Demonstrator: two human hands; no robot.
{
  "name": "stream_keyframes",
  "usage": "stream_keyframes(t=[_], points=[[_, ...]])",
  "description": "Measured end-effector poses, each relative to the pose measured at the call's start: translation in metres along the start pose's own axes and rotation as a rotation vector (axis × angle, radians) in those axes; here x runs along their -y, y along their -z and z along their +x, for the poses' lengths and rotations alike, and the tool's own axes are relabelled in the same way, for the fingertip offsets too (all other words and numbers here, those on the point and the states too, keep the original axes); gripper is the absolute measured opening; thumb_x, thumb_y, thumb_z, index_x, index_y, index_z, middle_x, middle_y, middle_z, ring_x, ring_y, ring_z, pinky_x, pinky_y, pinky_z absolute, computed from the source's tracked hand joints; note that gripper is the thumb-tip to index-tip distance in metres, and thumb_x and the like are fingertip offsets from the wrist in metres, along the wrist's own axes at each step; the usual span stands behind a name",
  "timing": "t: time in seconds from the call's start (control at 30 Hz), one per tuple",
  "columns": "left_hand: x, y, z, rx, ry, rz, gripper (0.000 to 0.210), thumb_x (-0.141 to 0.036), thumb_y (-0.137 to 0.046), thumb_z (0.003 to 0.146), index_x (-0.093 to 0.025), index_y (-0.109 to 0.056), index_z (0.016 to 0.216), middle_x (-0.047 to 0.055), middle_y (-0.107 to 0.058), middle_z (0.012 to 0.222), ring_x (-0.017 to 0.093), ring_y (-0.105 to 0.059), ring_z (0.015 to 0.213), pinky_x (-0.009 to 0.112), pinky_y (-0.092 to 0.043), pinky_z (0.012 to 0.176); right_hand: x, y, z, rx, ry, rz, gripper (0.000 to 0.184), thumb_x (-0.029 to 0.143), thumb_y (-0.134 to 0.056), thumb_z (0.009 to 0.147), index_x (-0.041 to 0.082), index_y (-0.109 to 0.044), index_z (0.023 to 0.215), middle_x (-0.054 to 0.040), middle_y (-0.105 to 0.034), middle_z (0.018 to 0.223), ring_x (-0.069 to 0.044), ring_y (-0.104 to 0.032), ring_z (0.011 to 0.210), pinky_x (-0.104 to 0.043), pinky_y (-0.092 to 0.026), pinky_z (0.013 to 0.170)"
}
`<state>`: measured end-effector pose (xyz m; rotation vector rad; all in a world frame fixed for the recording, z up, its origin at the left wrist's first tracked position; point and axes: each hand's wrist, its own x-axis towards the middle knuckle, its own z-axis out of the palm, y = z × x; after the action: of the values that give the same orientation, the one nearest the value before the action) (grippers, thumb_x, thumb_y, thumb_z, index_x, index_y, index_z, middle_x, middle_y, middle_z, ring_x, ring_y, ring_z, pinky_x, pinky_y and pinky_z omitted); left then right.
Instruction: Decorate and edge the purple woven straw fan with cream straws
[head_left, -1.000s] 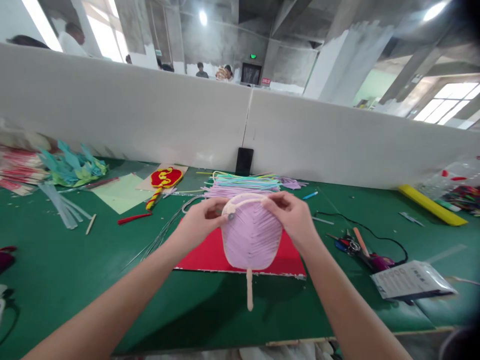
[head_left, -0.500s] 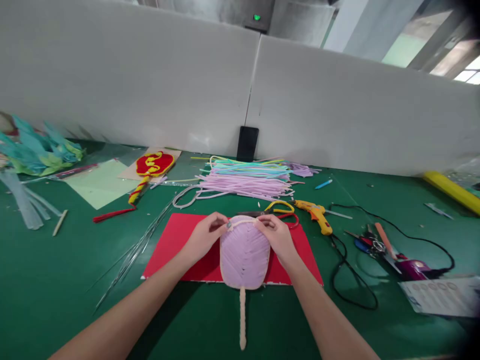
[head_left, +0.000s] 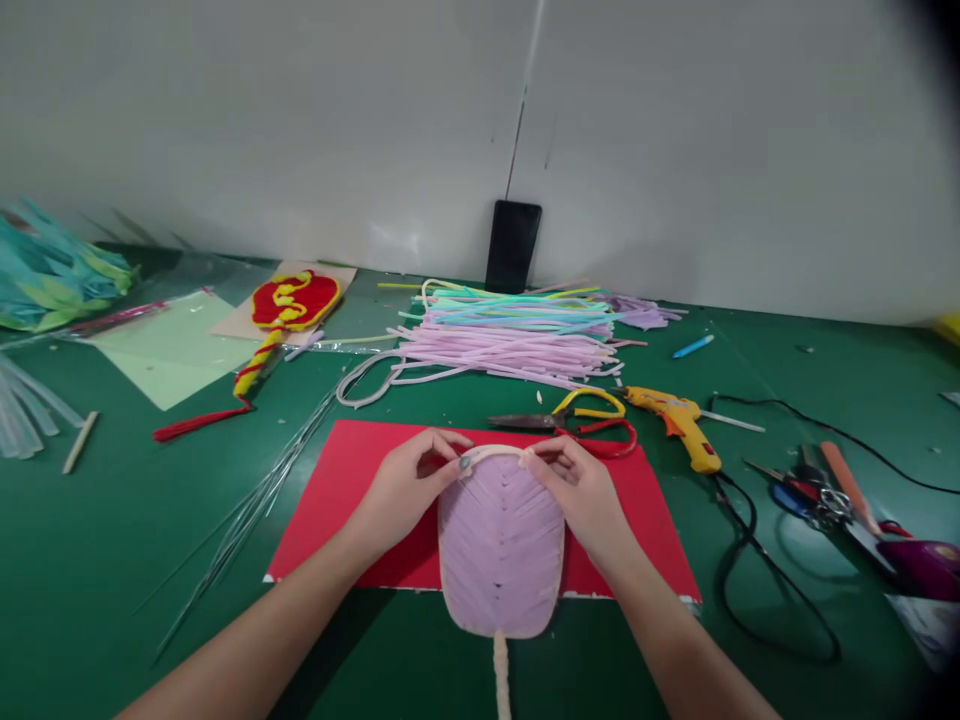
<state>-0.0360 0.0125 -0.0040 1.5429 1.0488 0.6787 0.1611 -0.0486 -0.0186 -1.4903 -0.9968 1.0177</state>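
A lilac hand fan (head_left: 501, 545) made of slanting pipe-cleaner rows lies partly on a red board (head_left: 352, 500), its cream handle (head_left: 501, 675) pointing toward me. Along the fan's top edge runs a cream pipe cleaner (head_left: 491, 451). My left hand (head_left: 416, 485) pinches it at the upper left, thumb and forefinger closed. At the upper right my right hand (head_left: 577, 490) pinches its other end. Just behind the board's edge lie scissors (head_left: 574, 420) with yellow and red handles.
Behind the board is a pile of pastel pipe cleaners (head_left: 510, 335), with a phone (head_left: 513, 245) propped against the wall. A yellow glue gun (head_left: 679, 420) and its cable lie right, near keys (head_left: 817, 500). Thin wires (head_left: 255, 515) and a red-yellow fan (head_left: 296, 300) lie left.
My view has tilted down and come closer, so the fan looks larger. The cream pipe cleaner now curves along the fan's top edge. Both hands keep their pinch on it.
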Motion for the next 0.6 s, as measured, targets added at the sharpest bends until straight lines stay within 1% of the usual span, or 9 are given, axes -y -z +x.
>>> stream_keyframes(t=[0.1,0.17,0.23,0.3,0.37,0.47,0.53,0.6], points=[[0.0021,0.0011,-0.001,-0.001,0.01,-0.03,0.019,-0.033,-0.049,0.084,-0.019,-0.054,0.073,0.006,-0.065,0.104,0.019,-0.059,0.098,0.033,-0.048,0.085,0.0014,-0.0003,-0.0003,0.014,-0.005,-0.002,0.017,0.033,-0.065,0.072,0.018,-0.059,0.08,-0.0027,-0.065,0.078,-0.016,-0.063,0.077,-0.027,-0.049,0.073],[0.0041,0.002,-0.002,-0.006,0.017,-0.116,0.026,-0.036,-0.04,0.089,-0.018,-0.056,0.078,0.006,-0.065,0.104,0.019,-0.059,0.098,0.033,-0.048,0.086,0.0025,0.0,-0.0004,0.026,-0.013,-0.009,0.017,0.033,-0.064,0.073,0.018,-0.06,0.081,-0.0025,-0.066,0.079,-0.016,-0.063,0.079,-0.028,-0.049,0.074],[0.0057,0.0025,-0.0031,-0.004,0.016,-0.196,0.03,-0.039,-0.038,0.09,-0.018,-0.057,0.082,0.006,-0.065,0.106,0.019,-0.059,0.098,0.032,-0.048,0.086,0.0036,0.0002,-0.0005,0.03,-0.02,-0.023,0.018,0.035,-0.063,0.074,0.019,-0.06,0.081,-0.0025,-0.067,0.079,-0.017,-0.063,0.079,-0.028,-0.048,0.074],[0.006,0.0027,-0.004,-0.003,0.011,-0.185,0.03,-0.04,-0.038,0.089,-0.018,-0.058,0.082,0.007,-0.064,0.106,0.02,-0.059,0.097,0.032,-0.047,0.086,0.0051,0.0001,-0.0007,0.023,-0.019,-0.037,0.019,0.037,-0.062,0.075,0.019,-0.06,0.081,-0.0023,-0.067,0.078,-0.017,-0.063,0.078,-0.028,-0.048,0.073],[0.0051,0.0028,-0.0042,-0.011,0.007,-0.099,0.03,-0.038,-0.04,0.089,-0.017,-0.059,0.082,0.007,-0.065,0.104,0.02,-0.059,0.096,0.032,-0.047,0.086,0.0065,0.0002,-0.0008,0.016,-0.004,-0.062,0.02,0.039,-0.058,0.078,0.019,-0.06,0.08,-0.0023,-0.067,0.077,-0.017,-0.063,0.077,-0.028,-0.047,0.072],[0.0039,0.0031,-0.0034,-0.019,0.007,0.022,0.018,-0.033,-0.05,0.084,-0.019,-0.061,0.084,0.005,-0.066,0.1,0.019,-0.06,0.095,0.031,-0.046,0.086,0.0072,0.0015,-0.0008,0.022,0.041,-0.109,0.025,0.04,-0.049,0.084,0.019,-0.062,0.079,-0.003,-0.067,0.08,-0.017,-0.061,0.079,-0.027,-0.045,0.073],[0.005,0.0033,-0.0026,-0.004,-0.007,0.028,0.013,-0.03,-0.056,0.079,-0.02,-0.06,0.087,0.004,-0.065,0.103,0.018,-0.06,0.097,0.031,-0.046,0.086,0.0063,0.0031,-0.0007,0.023,0.045,-0.129,0.029,0.041,-0.046,0.086,0.019,-0.063,0.08,-0.0034,-0.067,0.084,-0.017,-0.061,0.081,-0.027,-0.045,0.074],[0.0072,0.0029,-0.0018,0.02,-0.028,0.012,0.013,-0.028,-0.059,0.077,-0.021,-0.06,0.088,0.004,-0.064,0.108,0.018,-0.06,0.099,0.031,-0.047,0.086,0.005,0.0046,-0.0008,0.021,0.032,-0.132,0.029,0.042,-0.044,0.086,0.02,-0.063,0.08,-0.0036,-0.067,0.085,-0.018,-0.06,0.083,-0.027,-0.045,0.074]])
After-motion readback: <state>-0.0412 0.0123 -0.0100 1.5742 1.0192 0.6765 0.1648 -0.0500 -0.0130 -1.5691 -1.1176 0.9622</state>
